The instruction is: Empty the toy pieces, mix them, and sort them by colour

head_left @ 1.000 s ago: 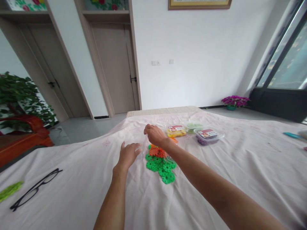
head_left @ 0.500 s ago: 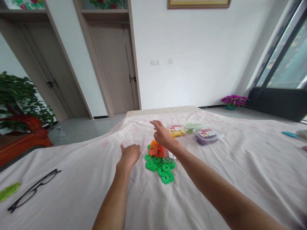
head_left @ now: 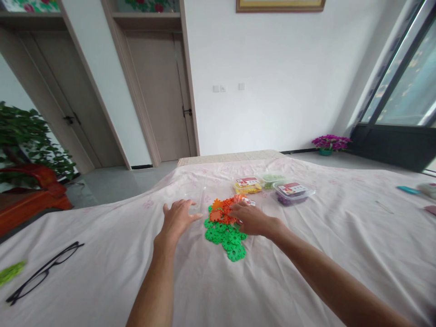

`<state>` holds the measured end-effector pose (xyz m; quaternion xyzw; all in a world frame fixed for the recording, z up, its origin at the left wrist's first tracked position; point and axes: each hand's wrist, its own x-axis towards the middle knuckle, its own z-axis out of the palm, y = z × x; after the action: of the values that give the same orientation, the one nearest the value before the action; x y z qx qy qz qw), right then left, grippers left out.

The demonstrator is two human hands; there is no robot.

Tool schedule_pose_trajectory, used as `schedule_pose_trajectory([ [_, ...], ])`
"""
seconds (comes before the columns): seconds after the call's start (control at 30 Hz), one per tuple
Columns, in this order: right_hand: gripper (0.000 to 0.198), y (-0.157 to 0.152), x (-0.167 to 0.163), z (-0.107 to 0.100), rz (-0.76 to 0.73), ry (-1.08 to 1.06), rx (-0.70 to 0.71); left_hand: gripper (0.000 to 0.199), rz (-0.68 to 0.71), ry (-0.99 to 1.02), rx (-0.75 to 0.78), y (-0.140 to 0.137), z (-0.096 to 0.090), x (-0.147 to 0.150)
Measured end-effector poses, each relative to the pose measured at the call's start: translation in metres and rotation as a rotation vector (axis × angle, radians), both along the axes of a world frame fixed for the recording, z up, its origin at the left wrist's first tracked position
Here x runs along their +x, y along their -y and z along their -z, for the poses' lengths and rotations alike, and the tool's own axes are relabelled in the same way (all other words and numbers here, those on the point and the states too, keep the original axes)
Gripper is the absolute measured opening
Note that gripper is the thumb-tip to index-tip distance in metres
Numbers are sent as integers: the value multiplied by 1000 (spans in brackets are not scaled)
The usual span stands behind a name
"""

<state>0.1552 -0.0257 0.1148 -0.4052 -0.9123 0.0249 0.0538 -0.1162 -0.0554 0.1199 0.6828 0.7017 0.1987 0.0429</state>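
Note:
My left hand (head_left: 177,218) is held over the cloth with thumb and fingers apart, holding nothing. Just beyond it is a clear plastic container (head_left: 195,196), hard to make out against the cloth. My right hand (head_left: 254,218) reaches leftward over a pile of orange notched plastic pieces (head_left: 217,215), fingers spread and touching the pile; some fingertips are hidden. Green snowflake-shaped plastic discs (head_left: 235,252) lie heaped in front of the orange ones. Partly behind my right hand is a clear labelled box (head_left: 251,202) with orange pieces at it.
Labelled clear boxes hold yellow (head_left: 248,185), light green (head_left: 270,180) and purple pieces (head_left: 293,194) farther back. Black eyeglasses (head_left: 44,272) and lime-green pieces (head_left: 12,272) lie at left. A blue object (head_left: 408,190) lies at far right on the pale bedspread (head_left: 323,240).
My right hand has come down and toward me, from above the box onto the orange pieces. My left hand has moved slightly up and its fingers have spread.

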Motion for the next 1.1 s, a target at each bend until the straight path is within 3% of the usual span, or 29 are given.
schedule_pose_trajectory([
  [0.13,29,3,2,0,40,13,-1,41,-38,139,112,-3,-5,-18],
  [0.23,32,7,4,-1,68,32,20,47,-171,218,201,-7,-1,-31],
  [0.4,56,13,13,10,228,54,42,59,-378,324,113,-18,21,-43],
  [0.5,53,13,20,23,303,70,2,64,-366,386,33,-25,35,-46],
  [0.63,46,12,25,29,292,56,27,60,-334,397,-8,-30,43,-44],
  [0.8,33,15,21,14,323,62,42,53,-363,321,-59,-28,40,-40],
  [0.9,30,13,17,4,258,54,4,51,-354,315,-100,-27,38,-39],
  [0.97,36,6,10,0,225,-38,-54,49,-349,309,-118,-27,38,-39],
  [1.1,49,-19,-17,-5,364,-503,-191,46,-335,284,-107,-25,38,-39],
])
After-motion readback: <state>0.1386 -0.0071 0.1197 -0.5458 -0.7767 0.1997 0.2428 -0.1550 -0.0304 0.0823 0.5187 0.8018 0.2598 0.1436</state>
